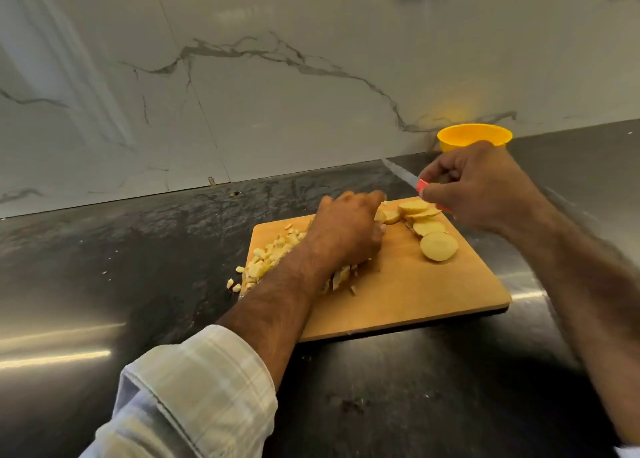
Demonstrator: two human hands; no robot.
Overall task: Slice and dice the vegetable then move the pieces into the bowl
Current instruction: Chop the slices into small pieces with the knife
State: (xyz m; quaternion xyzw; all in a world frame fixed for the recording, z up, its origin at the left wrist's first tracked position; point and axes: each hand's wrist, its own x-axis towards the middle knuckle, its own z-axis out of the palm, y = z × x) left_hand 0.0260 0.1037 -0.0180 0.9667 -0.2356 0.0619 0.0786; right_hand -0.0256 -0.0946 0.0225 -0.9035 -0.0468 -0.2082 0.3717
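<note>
A wooden cutting board point(398, 284) lies on the dark counter. Round potato slices point(438, 246) lie at its far right. A heap of diced potato point(266, 258) covers its left side, with a few pieces off the edge. My left hand point(346, 230) reaches across the board, its fingertips touching a slice near the far edge; whether it grips the slice is hidden. My right hand point(478, 187) hovers above the slices and grips a knife point(401, 173) by its red handle, blade pointing away to the left. A yellow bowl point(474, 135) stands behind my right hand.
The dark stone counter point(121, 249) runs left and right of the board and in front of it. A white marble wall point(242, 94) rises close behind. A small metal fitting point(211, 180) sits at the wall's base.
</note>
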